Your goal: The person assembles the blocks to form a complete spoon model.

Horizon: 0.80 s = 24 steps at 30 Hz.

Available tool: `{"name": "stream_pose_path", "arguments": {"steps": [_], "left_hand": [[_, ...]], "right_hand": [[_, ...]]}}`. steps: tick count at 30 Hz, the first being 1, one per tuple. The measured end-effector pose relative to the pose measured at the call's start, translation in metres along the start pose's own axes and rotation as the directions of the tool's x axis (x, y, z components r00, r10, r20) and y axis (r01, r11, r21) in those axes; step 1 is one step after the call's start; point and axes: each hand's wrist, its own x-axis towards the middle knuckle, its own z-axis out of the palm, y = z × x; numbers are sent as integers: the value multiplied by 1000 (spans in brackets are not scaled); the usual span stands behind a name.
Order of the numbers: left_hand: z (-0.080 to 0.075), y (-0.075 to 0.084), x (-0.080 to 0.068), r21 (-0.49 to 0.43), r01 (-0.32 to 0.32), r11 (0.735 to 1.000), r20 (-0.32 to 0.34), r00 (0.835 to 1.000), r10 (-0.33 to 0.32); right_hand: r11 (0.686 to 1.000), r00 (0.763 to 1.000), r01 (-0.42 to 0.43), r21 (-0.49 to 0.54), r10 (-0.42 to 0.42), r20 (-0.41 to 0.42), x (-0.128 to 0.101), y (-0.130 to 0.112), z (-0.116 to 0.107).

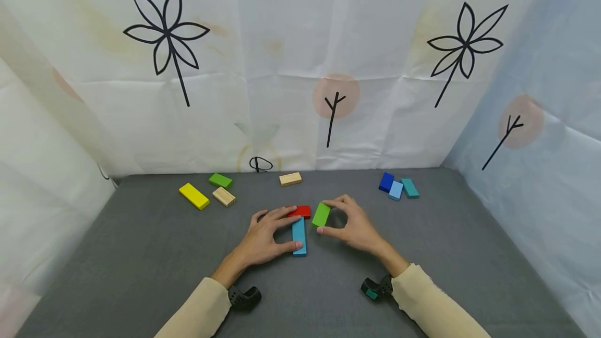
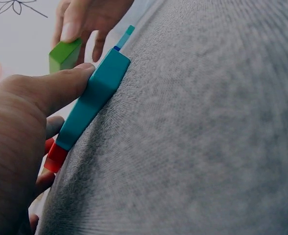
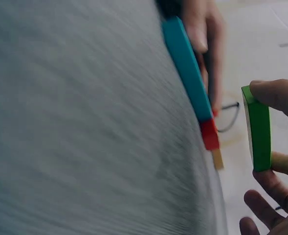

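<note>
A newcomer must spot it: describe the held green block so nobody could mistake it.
On the grey table, go to the middle, where a red block and a long light-blue block lie. Just right of them, the person's right grip pinches the green block. Unlike the other green block, farther left near the curtain, this one is held.

Grey tablecloth (image 1: 155, 254) matt, rough; red block (image 1: 304, 212) smooth; 2 tan blocks (image 1: 224, 196) wooden.
</note>
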Motion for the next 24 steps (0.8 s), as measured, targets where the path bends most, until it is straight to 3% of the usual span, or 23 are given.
{"name": "stream_pose_path", "arguments": {"steps": [8,16,24], "left_hand": [[0,1,-2,7,1,1000,-9,1000,-1],[1,1,-3,11,-32,999,-15,999,32],[0,2,-2,3,-27,1000,-10,1000,27]], "right_hand": [[987,985,119,107,-131,114,-20,-9,10],[963,922,229,140,-261,285,-31,-19,17],[938,881,283,199,-336,333,-33,-19,24]]}}
